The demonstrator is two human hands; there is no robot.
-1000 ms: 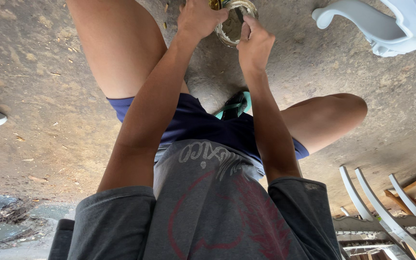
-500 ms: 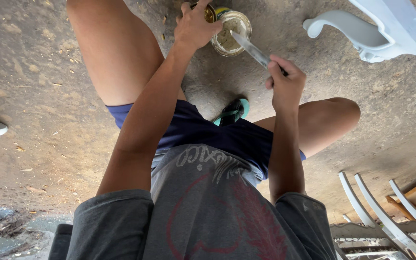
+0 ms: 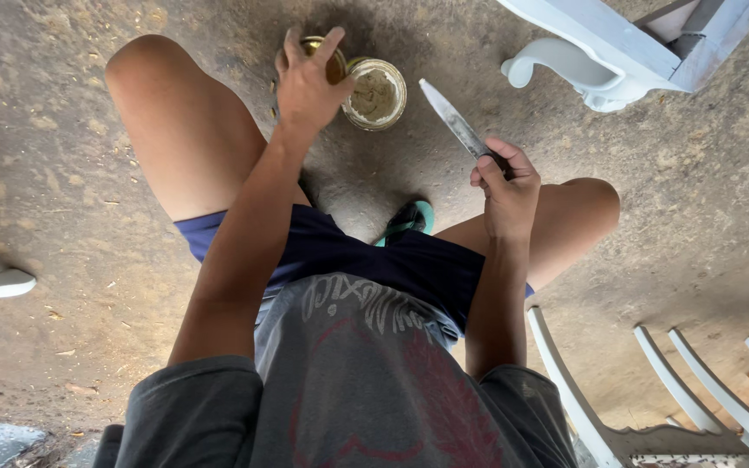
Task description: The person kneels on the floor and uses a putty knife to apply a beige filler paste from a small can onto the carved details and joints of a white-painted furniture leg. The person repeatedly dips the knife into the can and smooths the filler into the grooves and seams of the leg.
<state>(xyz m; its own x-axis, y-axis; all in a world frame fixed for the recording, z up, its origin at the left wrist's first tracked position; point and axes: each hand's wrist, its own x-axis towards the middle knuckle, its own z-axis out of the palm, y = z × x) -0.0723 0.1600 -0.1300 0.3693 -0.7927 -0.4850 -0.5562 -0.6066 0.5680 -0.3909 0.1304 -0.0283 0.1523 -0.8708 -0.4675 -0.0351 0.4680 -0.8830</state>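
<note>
Steel-bladed knife (image 3: 457,124) sits in your right hand (image 3: 503,186), fingers wrapped round its dark handle, blade pointing up toward the open round glass jar (image 3: 375,94) of pale paste on the dusty concrete floor (image 3: 62,173). Your left hand (image 3: 309,82) grips a gold lid (image 3: 327,59) just beside the jar.

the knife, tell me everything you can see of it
The knife has a long, narrow, dull grey blade that looks like worn metal, with pale smears along it. Its dark handle is almost hidden inside the right hand, which is closed round it. The blade points up and away toward the open jar on the ground, without touching it.
</note>
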